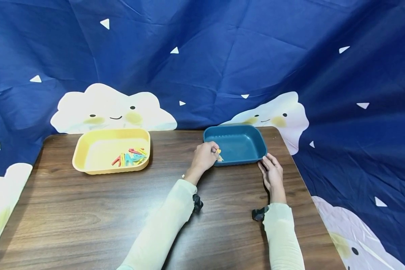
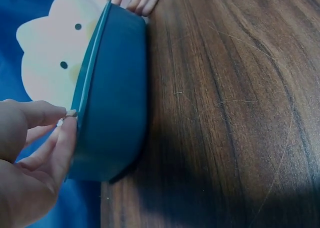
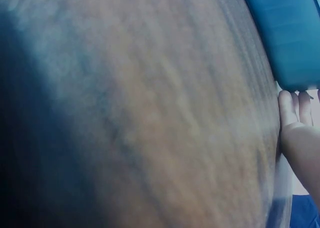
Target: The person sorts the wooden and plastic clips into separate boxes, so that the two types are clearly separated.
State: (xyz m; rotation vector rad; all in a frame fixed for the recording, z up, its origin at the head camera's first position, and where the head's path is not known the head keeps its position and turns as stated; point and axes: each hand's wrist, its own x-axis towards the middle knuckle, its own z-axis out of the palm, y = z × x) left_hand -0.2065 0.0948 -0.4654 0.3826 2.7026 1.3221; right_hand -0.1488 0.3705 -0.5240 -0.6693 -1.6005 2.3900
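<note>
Blue tray (image 1: 237,144) stands at the far right of the bench (image 1: 87,210), its long axis running left to right, open side up. Left hand (image 1: 205,156) is at the tray's near-left corner, fingers pinching a small yellow piece (image 1: 218,151) over the rim. Right hand (image 1: 272,172) lies relaxed on the bench, fingertips touching the tray's near-right corner. Yellow tray (image 1: 87,150) with coloured pieces (image 1: 131,156) sits well apart at far left; bare wood lies between the trays.

Teal tray (image 1: 243,144), yellow tray (image 1: 87,150): smooth matt plastic. Table (image 1: 87,210): wood-grain. Backdrop (image 1: 222,56): cloth.
</note>
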